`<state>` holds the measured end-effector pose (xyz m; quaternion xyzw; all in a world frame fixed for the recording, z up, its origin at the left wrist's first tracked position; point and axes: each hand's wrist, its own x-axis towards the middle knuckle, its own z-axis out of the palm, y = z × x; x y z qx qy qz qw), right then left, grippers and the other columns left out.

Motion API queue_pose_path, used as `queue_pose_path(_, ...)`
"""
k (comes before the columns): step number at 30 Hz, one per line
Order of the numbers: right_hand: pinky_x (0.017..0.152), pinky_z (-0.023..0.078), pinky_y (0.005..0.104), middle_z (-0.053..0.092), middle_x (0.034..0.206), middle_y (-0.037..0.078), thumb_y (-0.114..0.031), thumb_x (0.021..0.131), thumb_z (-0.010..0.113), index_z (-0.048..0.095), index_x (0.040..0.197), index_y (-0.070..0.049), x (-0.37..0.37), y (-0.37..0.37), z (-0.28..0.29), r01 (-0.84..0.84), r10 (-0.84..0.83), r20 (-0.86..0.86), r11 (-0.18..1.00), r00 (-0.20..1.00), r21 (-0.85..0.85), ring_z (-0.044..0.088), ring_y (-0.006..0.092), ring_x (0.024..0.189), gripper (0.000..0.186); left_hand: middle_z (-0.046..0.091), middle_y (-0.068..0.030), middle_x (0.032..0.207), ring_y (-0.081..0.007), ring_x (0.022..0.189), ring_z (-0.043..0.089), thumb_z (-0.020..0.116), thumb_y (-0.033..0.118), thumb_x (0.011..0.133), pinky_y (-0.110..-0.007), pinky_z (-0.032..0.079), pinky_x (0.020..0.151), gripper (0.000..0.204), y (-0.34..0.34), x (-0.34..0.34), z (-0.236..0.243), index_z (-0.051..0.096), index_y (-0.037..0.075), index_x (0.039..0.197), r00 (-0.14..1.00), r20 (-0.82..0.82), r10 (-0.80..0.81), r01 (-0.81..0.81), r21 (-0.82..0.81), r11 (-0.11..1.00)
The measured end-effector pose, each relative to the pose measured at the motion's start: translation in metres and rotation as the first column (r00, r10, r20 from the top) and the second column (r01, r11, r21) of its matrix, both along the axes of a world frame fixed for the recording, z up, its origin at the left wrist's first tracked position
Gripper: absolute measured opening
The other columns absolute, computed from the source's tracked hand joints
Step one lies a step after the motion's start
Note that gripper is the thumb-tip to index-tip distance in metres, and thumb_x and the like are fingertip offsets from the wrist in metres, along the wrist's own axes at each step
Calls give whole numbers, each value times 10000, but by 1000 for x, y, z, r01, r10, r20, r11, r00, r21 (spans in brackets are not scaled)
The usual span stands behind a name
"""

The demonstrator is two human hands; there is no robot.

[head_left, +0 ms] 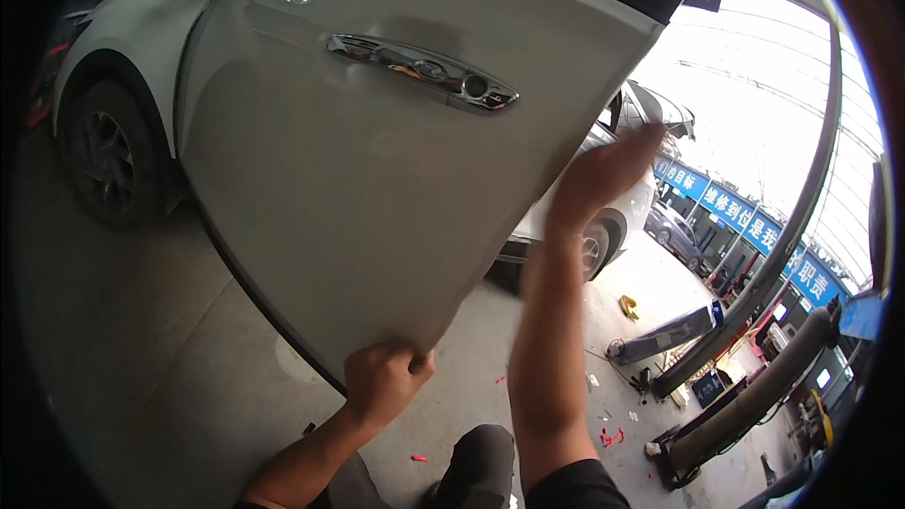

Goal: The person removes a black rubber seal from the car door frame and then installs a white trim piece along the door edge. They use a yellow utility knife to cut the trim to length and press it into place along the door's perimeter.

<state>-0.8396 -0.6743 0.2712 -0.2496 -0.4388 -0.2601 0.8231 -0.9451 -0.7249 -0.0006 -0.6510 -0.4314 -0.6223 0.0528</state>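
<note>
A white car door [358, 198] stands swung open in front of me, its outer face toward me. It carries a chrome door handle [424, 71]. At the door's lower corner my left hand [386, 379] is closed around the edge, with the fingertips partly hidden. My right hand [608, 177] is raised at the door's rear edge and blurred by motion. Its fingers point up and away, and whether they touch the door cannot be made out.
The car's front wheel [108, 155] is at left. Behind the door stands another white car [613, 217]. Lift posts [716, 419] rise at right, near a grey cylinder [665, 332]. Red scraps [613, 436] and a yellow object [629, 306] lie on the floor.
</note>
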Motion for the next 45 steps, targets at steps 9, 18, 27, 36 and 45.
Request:
queue_pose_path(9, 729, 416, 400, 469, 824, 176, -207, 1012, 339, 428, 866, 30, 6, 21, 45, 102, -110, 43, 983, 993, 151, 460, 287, 756, 291, 553, -78, 513, -272, 457, 558, 724, 177, 725, -370, 439, 437, 270, -3, 13, 0, 536, 84, 556, 999, 23, -28, 29, -25, 999)
queue_pose_path(18, 775, 418, 446, 536, 836, 211, -254, 975, 395, 479, 926, 73, 6, 35, 100, -206, 213, -48, 970, 976, 128, 522, 367, 782, 342, 542, -109, 504, -297, 458, 553, 733, 158, 721, -390, 425, 450, 313, -2, 10, 1, 504, 61, 532, 1000, 9, -8, 9, -101, 995)
queue_pose_path(27, 730, 442, 315, 508, 878, 161, -266, 969, 406, 477, 984, 84, 58, -12, 135, -232, 256, -39, 921, 966, 314, 493, 218, 786, 358, 542, -109, 491, -300, 446, 555, 740, 187, 729, -385, 424, 447, 322, -9, 1, 2, 517, 56, 538, 998, 18, -61, 62, -92, 994)
queue_pose_path(36, 858, 408, 460, 581, 904, 249, -341, 982, 377, 493, 1011, 88, 18, 23, 123, -42, 33, 48, 977, 998, 208, 559, 383, 869, 445, 503, -93, 473, -284, 415, 514, 727, 158, 725, -381, 396, 402, 350, -2, 8, -6, 471, 78, 500, 1000, -17, -6, 6, -42, 999)
queue_pose_path(45, 544, 409, 229, 568, 706, 48, -50, 920, 548, 570, 872, 16, 50, -30, -158, -447, 689, 231, 652, 687, -613, 486, 81, 588, 84, 526, -93, 486, -280, 428, 533, 738, 202, 747, -373, 407, 414, 333, -2, 13, -5, 508, 70, 546, 995, -59, 76, -82, -116, 990)
